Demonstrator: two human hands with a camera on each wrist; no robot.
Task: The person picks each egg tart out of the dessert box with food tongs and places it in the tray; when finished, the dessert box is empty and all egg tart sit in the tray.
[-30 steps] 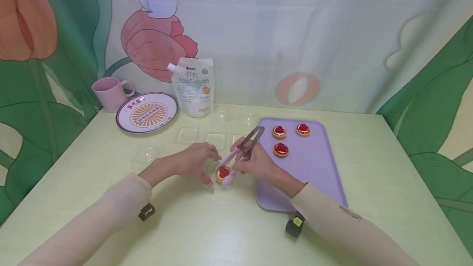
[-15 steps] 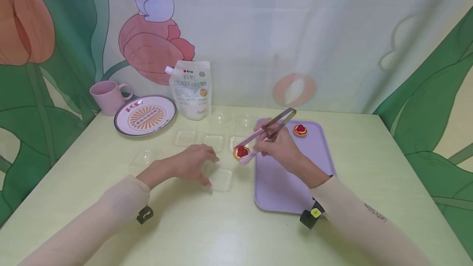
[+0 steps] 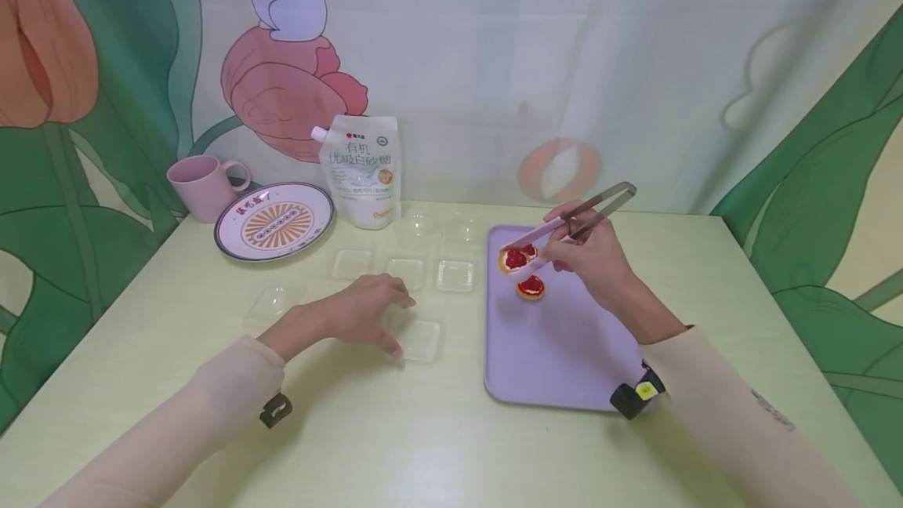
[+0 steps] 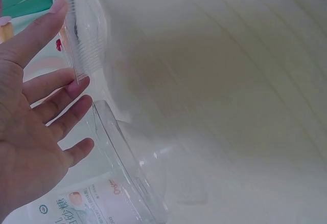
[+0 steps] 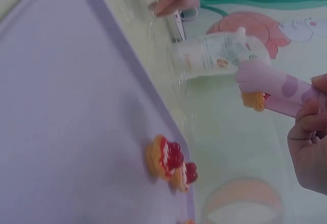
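Observation:
My right hand (image 3: 596, 253) grips a pair of tongs (image 3: 608, 204) with metal arms and pale pink paw-shaped tips. Pinched between those tips is a red-berry tart (image 3: 516, 259), held above the left part of the purple tray (image 3: 543, 371). Below it, another berry tart (image 3: 531, 288) sits on the tray, and one more (image 5: 188, 176) shows beside it in the right wrist view. On the left, my left hand (image 3: 370, 308) has its fingers spread around a clear plastic box (image 3: 421, 340). In the left wrist view, fingertips (image 4: 82, 83) are right at the box's ribbed edge.
Several clear plastic boxes (image 3: 455, 275) stand along the middle and back of the table, with another (image 3: 275, 304) left of my left hand. Behind them are a white sugar pouch (image 3: 363, 179), a patterned plate (image 3: 275, 222) and a pink mug (image 3: 204, 186). A printed curtain (image 3: 451, 77) hangs behind.
My right hand has carried the tongs and the tart away from the clear box by my left hand, right and back over the tray. My left hand has stayed in place.

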